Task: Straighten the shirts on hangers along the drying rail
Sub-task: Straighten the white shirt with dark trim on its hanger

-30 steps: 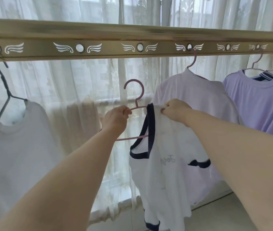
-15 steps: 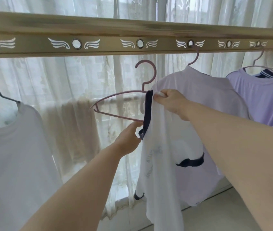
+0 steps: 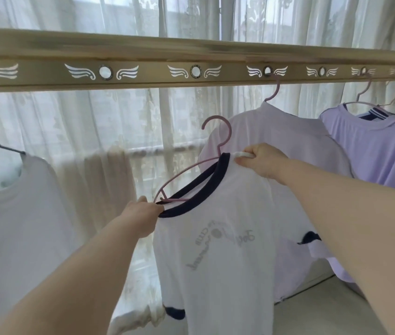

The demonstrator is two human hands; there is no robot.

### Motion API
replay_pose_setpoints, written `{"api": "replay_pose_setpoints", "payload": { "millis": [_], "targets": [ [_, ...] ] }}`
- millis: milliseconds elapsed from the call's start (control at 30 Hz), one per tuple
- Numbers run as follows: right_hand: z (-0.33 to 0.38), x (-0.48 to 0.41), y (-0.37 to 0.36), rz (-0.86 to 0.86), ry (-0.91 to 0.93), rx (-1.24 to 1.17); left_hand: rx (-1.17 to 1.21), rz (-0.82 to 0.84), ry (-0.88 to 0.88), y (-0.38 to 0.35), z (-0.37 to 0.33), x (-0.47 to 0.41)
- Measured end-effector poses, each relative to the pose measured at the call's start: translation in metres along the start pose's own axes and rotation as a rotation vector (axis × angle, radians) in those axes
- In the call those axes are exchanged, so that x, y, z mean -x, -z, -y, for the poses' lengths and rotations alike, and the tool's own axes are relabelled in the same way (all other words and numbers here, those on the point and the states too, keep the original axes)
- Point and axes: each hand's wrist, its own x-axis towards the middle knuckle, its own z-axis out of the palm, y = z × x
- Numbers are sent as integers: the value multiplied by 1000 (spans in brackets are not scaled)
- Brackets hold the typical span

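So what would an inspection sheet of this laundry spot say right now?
Surface: drying rail, golden, with winged holes.
Job's things: navy-trimmed shirt partly on a pink hanger, hook off the rail; white shirt, lilac shirt and purple shirt hang hooked.
Clutter: nothing seen.
Grippers: left hand grips the shirt's collar by the hanger's end; right hand pinches the shirt's shoulder.
Cables: nothing seen.
Surroundings: sheer curtains, window behind, pale floor.

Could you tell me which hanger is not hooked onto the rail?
The pink hanger carrying the navy-collared white shirt: it is held below the rail, its hook free. The other hangers hook into the rail's holes.
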Motion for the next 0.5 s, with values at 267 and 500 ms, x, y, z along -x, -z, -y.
{"api": "replay_pose_setpoints", "payload": {
  "millis": [267, 500],
  "targets": [
    [6, -6, -12, 5, -1, -244, 61, 57, 23, 7, 21, 1],
    [-4, -6, -11, 9, -47, -35, 92, -28, 89, 22, 33, 2]
  ]
}}
